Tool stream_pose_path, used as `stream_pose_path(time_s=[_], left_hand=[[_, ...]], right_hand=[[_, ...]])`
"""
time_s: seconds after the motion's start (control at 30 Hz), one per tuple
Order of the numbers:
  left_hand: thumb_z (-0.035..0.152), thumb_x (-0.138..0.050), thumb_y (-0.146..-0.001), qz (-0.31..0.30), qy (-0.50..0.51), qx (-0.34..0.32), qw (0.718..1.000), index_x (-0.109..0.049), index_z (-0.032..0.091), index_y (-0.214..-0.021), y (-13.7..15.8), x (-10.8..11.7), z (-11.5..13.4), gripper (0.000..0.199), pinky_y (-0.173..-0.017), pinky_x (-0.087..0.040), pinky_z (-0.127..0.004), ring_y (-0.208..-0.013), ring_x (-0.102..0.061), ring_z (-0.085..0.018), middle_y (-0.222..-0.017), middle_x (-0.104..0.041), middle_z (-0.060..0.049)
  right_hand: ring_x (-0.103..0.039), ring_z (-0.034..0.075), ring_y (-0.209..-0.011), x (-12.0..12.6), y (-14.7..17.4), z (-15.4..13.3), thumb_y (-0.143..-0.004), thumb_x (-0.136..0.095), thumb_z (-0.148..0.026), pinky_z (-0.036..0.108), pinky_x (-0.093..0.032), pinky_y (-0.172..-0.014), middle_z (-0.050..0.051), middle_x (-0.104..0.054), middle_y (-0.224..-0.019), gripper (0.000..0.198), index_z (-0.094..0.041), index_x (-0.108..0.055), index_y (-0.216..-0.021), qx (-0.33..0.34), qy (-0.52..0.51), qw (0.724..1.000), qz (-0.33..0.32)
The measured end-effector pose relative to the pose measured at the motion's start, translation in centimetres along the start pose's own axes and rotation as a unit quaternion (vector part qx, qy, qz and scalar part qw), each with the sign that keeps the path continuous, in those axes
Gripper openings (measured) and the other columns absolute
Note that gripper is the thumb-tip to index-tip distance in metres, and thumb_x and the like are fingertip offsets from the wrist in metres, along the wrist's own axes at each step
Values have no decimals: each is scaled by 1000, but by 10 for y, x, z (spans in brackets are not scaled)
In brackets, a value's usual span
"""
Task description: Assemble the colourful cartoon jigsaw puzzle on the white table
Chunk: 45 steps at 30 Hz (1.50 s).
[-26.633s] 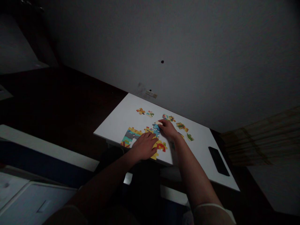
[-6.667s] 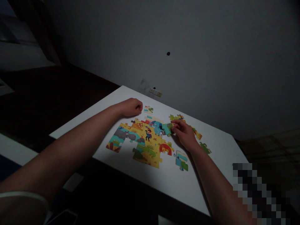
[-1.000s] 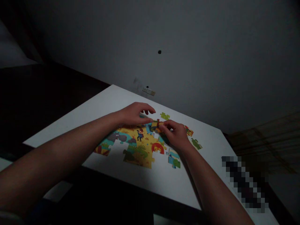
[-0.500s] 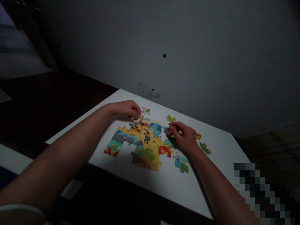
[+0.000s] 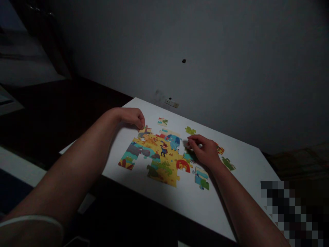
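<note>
My left hand (image 5: 135, 118) is closed, its thumb and fingertips pinching the edge of a jigsaw puzzle piece (image 5: 146, 130) with a brown tree trunk on it. This piece lies at the far left corner of the partly joined puzzle (image 5: 167, 161), above the leopard; whether it is locked in I cannot tell. The joined part shows a hippo, an elephant, a lion and a crocodile. Right of the elephant, my right hand (image 5: 203, 147) hovers with its fingers curled in and the tips close together. No piece shows in it.
Loose pieces lie on the white table (image 5: 159, 206): one behind the puzzle (image 5: 162, 121), a green one (image 5: 190, 130), a striped one (image 5: 220, 149), a dark green one (image 5: 228, 163) and a blue-green one (image 5: 202, 177). A wall with a socket (image 5: 171, 103) stands behind.
My left hand has drawn a little left along the puzzle's far left corner, uncovering more of the tree-trunk piece and the leopard. My right hand stays nearly still. The view has shifted slightly.
</note>
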<state>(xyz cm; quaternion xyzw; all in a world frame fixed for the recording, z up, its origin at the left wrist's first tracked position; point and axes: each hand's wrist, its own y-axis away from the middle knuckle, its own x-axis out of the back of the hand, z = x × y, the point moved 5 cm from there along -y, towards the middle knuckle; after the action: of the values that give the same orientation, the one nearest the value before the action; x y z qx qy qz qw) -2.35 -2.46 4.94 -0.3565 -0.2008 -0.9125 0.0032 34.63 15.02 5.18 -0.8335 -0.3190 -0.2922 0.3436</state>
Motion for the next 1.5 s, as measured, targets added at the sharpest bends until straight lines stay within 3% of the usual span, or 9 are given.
stream_pose_path(time_s=[0.4,0.77,1.03,1.5], left_hand=[[41,-95,-62,-5,13,16,1000,-92,21,-91,1,0,-10,36,-74,-44,-33,-80,-67,-22,-86,-82,-8],[43,-96,-60,13,-16,8,1000,-90,21,-87,1,3,-7,35,-72,-41,-33,-74,-61,-20,-80,-77,-5],[53,-99,-65,23,-63,-34,997,-89,21,-100,-3,-8,12,48,-76,-42,-33,-79,-62,-21,-82,-74,-2],[50,-95,-71,-19,-67,-58,996,-89,22,-100,-3,-19,25,41,-81,-46,-31,-88,-69,-23,-96,-83,-6]], right_hand=[[-87,34,-83,1,0,5,-104,-72,-58,50,-70,-75,7,-91,-95,29,-34,-87,-103,-10,2,1000,1],[-86,34,-80,2,0,4,-105,-75,-60,50,-70,-70,6,-90,-88,27,-36,-87,-102,-8,-6,1000,-7],[-87,33,-82,2,0,3,-104,-72,-54,48,-68,-71,7,-91,-92,27,-32,-87,-101,-7,-1,1000,-4],[-83,31,-75,4,0,3,-104,-71,-56,47,-67,-69,7,-90,-91,28,-32,-86,-102,-5,1,1000,-5]])
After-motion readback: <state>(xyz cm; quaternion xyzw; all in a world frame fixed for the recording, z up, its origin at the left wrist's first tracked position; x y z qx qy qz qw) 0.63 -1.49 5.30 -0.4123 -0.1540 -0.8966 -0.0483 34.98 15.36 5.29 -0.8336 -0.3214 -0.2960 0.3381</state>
